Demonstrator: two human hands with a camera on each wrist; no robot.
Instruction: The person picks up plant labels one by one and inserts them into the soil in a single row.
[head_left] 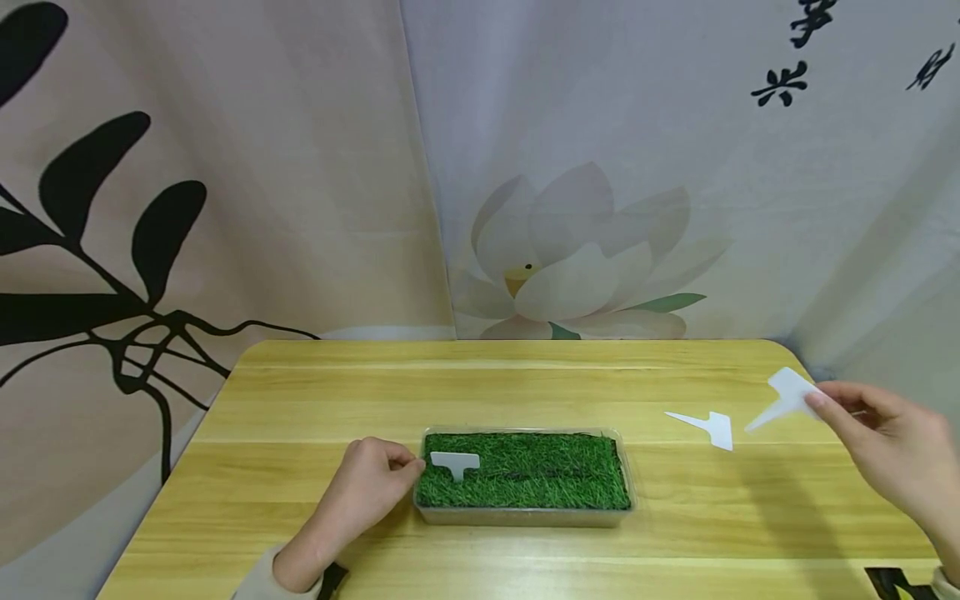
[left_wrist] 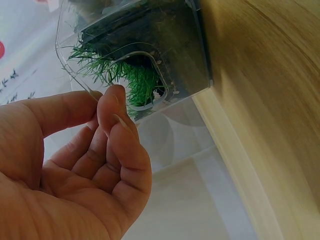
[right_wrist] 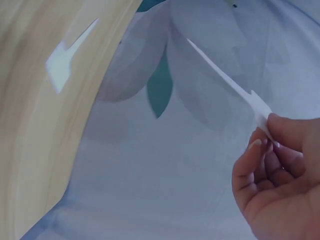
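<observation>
A clear plastic box (head_left: 517,518) filled with green artificial-looking grass (head_left: 540,467) stands on the table. My left hand (head_left: 382,483) pinches its left rim between thumb and forefinger; the left wrist view shows the fingertips at the clear edge (left_wrist: 75,75). One white T-shaped plant label (head_left: 454,462) stands upright in the grass near the box's left end. Raised above the table's right side, my right hand (head_left: 892,442) pinches a second white plant label (head_left: 787,395) by its head, the pointed stem angled away from the fingers. A third label (head_left: 720,429) lies flat on the table, left of that hand.
The wooden table (head_left: 315,417) has a rounded far edge. Behind it hangs a pale curtain (head_left: 315,167) printed with dark leaves, a lotus flower and black characters. Wood surface shows between the box and the loose label.
</observation>
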